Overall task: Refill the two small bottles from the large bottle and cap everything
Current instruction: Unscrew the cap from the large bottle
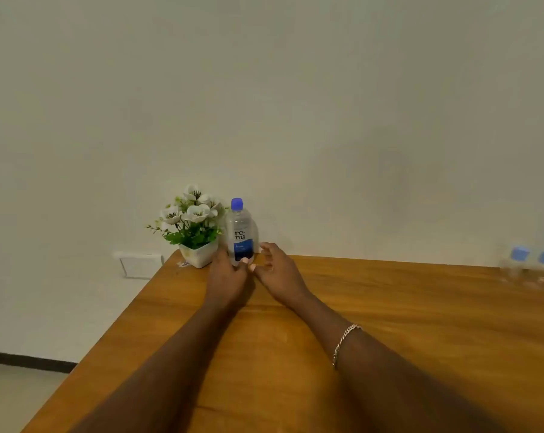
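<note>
At the far edge of the table (389, 307), both hands close in on the large bottle (241, 232).
The bottle stands upright, blue cap (237, 204) on, just beside a flower pot (199, 256). The left hand (227, 273) reaches between pot and bottle, its thumb across the bottle's foot; whether it grips cannot be told. The right hand (277, 270), fingers apart and loosely bent, holds nothing just right of the bottle. Two small bottles (528, 268), blurred and blue-capped, stand well apart at the far right.
</note>
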